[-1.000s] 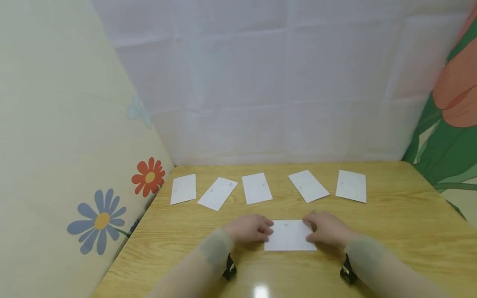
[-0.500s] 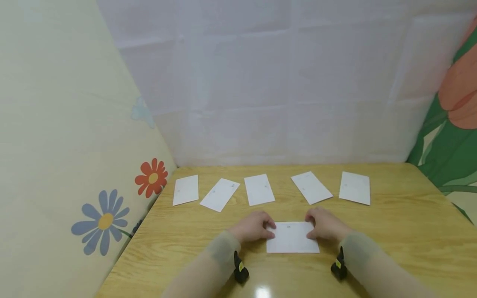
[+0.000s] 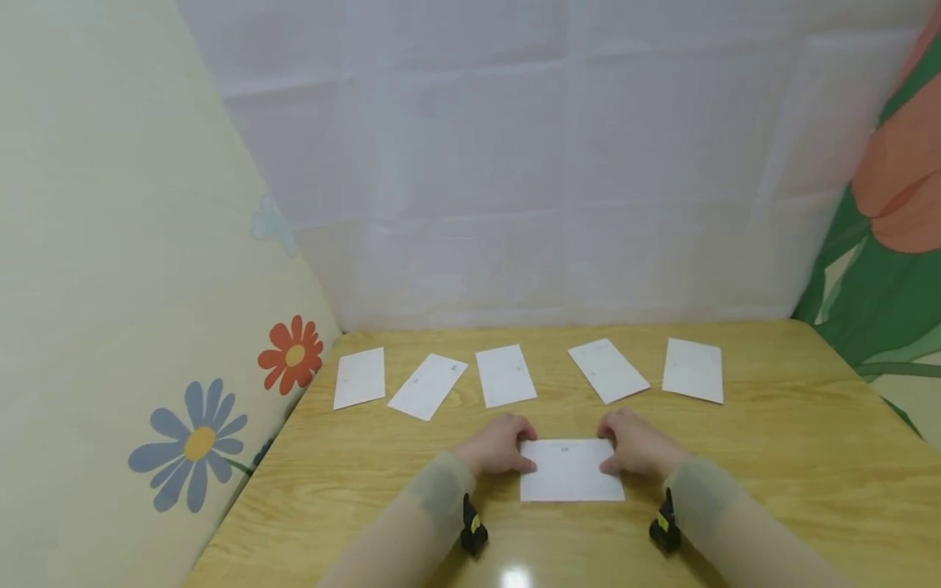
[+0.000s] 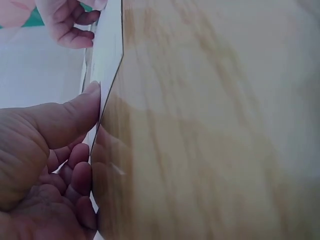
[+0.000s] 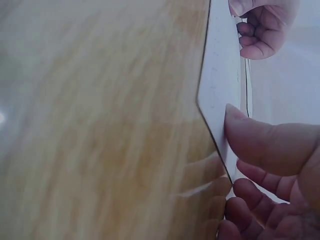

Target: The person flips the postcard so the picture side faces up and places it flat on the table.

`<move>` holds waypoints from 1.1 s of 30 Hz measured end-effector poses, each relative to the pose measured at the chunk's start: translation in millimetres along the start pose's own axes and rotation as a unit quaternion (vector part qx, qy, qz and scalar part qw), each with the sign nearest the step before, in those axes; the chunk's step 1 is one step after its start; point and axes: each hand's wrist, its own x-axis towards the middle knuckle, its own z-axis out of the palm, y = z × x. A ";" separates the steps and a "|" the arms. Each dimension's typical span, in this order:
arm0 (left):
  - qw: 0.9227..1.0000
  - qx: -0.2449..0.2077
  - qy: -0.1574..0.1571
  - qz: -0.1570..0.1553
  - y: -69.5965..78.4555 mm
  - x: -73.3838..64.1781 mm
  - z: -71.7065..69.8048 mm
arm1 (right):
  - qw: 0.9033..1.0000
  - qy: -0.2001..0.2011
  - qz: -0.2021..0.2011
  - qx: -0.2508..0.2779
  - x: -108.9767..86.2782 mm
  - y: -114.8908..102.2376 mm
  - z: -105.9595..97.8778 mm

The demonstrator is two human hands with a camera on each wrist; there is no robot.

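A white paper card [image 3: 570, 475] with a small mark near its far edge lies flat on the wooden table, close to the person. My left hand [image 3: 497, 446] holds its left edge: in the left wrist view, the thumb [image 4: 75, 117] rests on the card's face and the curled fingers sit at the edge. At the opposite edge, my right hand [image 3: 638, 444] grips the card in the same way, its thumb [image 5: 265, 142] on top in the right wrist view. Whether any fingertips are under the card is hidden.
Several more white cards lie in a row farther back, among them a middle card [image 3: 506, 376] and a far-right card [image 3: 693, 371]. A pale cloth [image 3: 470, 180] hangs behind the table [image 3: 772, 457]. Flower-printed cloth [image 3: 198, 441] borders the left.
Both hands have drawn up slightly at the card's sides, thumbs now on its near part and fingers at its far corners. The card stays about where it was; the head view shifts a little.
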 end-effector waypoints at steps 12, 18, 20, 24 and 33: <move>1.000 -0.011 -0.004 -0.012 -3.0 0.4 -0.7 | 1.000 -0.010 0.012 0.005 2.8 -1.6 2.6; 1.000 -0.022 -0.002 -0.013 -4.0 -1.0 0.0 | 0.999 0.005 0.027 0.024 2.0 -1.7 5.7; 1.000 -0.018 -0.001 -0.013 -4.2 -2.2 0.1 | 0.999 0.012 0.025 0.026 1.4 -1.7 6.2; 0.999 -0.030 0.010 -0.013 -4.9 -3.9 -0.9 | 0.999 0.033 0.018 0.040 -0.3 -1.3 5.4; 0.993 -0.104 0.055 -0.017 -0.7 -7.0 -12.2 | 0.996 0.061 0.003 0.066 -4.9 -3.8 -6.8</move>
